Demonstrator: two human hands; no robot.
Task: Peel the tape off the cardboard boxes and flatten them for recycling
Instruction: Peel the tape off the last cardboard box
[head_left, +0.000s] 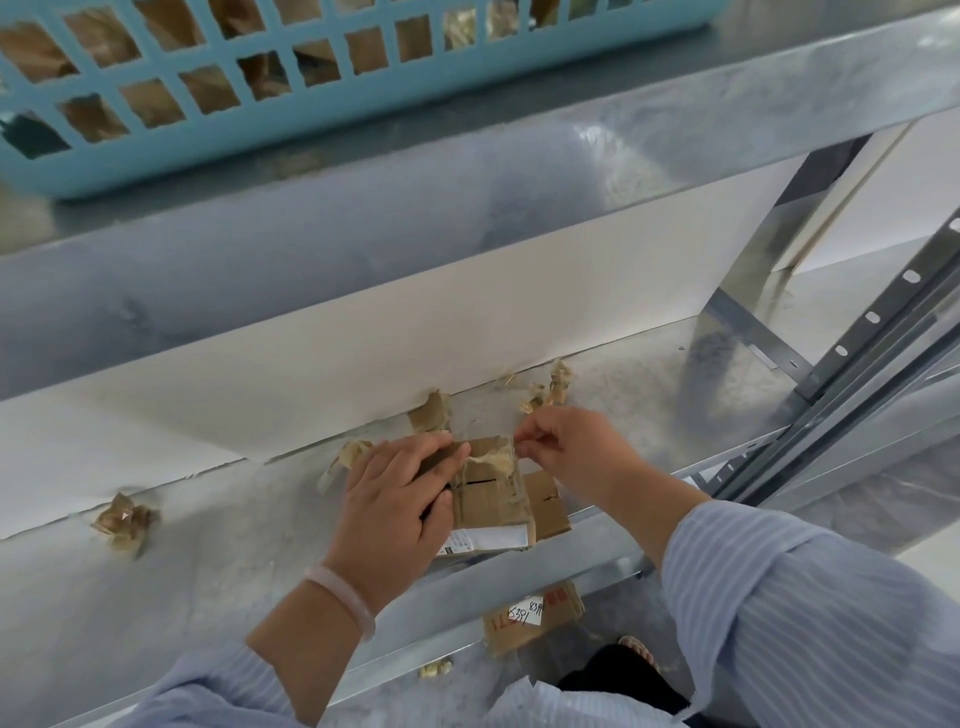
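We record a tape peel under way on the small cardboard box (493, 499), which sits at the front edge of the metal shelf (208, 545).

Below and nearer than that box, we see a second box (530, 618) lying on the floor. The left hand (400, 499) lies flat on the box's left side, fingers extended, pressing it down. The right hand (566, 447) pinches a strip of tape (511, 457) at its far right corner. Crumpled tape wads (124, 522) lie left of the box and beyond it. Further back stands a white board (363, 364), with a blue basket (311, 104) above.
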